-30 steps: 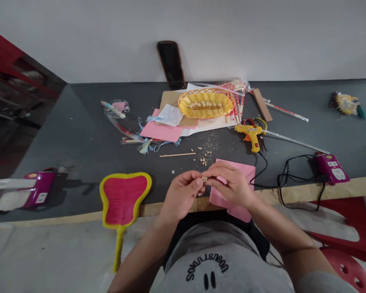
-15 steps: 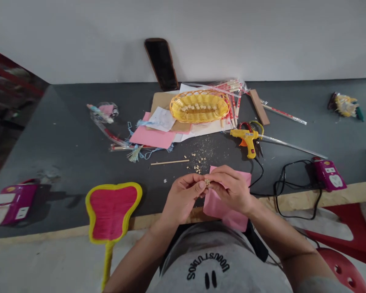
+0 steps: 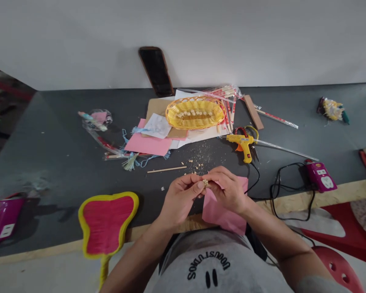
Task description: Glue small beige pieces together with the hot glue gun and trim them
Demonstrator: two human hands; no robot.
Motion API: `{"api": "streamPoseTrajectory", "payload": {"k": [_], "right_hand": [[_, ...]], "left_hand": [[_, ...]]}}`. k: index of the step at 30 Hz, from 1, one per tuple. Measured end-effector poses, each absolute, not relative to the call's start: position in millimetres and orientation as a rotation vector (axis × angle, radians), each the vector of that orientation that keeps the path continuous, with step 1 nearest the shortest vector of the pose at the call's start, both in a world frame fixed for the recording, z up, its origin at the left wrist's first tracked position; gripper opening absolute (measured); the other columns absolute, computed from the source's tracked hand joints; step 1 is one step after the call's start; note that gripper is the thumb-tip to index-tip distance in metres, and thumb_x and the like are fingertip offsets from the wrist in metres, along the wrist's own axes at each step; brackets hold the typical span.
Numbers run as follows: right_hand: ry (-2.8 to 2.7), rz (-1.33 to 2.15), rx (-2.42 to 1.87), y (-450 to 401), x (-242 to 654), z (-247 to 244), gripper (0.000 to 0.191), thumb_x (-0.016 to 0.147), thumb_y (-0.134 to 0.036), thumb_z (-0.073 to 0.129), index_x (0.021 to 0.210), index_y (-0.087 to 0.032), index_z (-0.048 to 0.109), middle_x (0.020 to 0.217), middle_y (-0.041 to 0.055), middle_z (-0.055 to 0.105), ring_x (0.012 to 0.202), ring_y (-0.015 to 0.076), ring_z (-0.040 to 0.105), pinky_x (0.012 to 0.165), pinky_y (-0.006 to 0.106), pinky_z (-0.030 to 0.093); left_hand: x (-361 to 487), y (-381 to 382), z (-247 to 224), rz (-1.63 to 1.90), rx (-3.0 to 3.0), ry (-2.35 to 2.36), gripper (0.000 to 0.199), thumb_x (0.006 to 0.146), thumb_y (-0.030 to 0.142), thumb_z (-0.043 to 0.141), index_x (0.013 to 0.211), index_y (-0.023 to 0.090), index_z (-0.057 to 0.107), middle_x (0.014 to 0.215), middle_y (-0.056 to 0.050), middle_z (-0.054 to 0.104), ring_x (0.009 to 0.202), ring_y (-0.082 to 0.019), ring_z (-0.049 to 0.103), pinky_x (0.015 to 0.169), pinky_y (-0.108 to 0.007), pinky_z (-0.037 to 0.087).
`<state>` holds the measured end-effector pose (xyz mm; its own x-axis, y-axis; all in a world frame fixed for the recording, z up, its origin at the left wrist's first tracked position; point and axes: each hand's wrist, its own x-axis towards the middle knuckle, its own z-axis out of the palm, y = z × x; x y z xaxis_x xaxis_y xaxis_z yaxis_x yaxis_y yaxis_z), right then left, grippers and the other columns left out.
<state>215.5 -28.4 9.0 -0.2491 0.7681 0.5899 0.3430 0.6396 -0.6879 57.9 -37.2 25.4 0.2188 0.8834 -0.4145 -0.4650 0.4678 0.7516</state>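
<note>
Between the fingertips of both hands is a small pale, beaded cluster [image 3: 205, 183]. My left hand [image 3: 183, 197] pinches it from the left, and my right hand [image 3: 227, 189] grips it from the right. Under my right hand a pink sheet [image 3: 221, 213] hangs over the table's front edge. Small pale pieces and crumbs [image 3: 198, 166] lie just beyond my hands, beside a thin wooden stick [image 3: 166, 169]. Farther back, a yellow oval basket [image 3: 195, 123] holds a row of similar pale clusters.
A yellow glue gun [image 3: 244, 146] and scissors lie right of centre, near a wooden block [image 3: 253, 112]. Purple power boxes [image 3: 321, 177] sit at both sides. A red fan with yellow rim [image 3: 108, 224] overlaps the front edge. A phone [image 3: 156, 71] leans on the wall.
The camera view has shifted slightly, so the table items appear lower and a little to the left. Both hands keep their pinch on the small cluster, with little visible movement.
</note>
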Motion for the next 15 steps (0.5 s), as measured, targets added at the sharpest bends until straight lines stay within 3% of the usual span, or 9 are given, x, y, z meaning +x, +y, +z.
{"api": "streamPoseTrajectory", "payload": {"k": [15], "right_hand": [[-1.959, 0.533, -0.923, -35.6, 205.8, 4.9, 0.027, 0.096, -0.012, 0.055, 0.119, -0.023, 0.065, 0.097, 0.0062, 0.070, 0.085, 0.0152, 0.068, 0.076, 0.028, 0.061]], "left_hand": [[39.7, -49.3, 13.7, 0.991, 0.543, 0.963, 0.022, 0.064, 0.029, 0.089, 0.074, 0.015, 0.074, 0.066, 0.002, 0.064, 0.060, -0.007, 0.052, 0.059, -0.019, 0.042]]}}
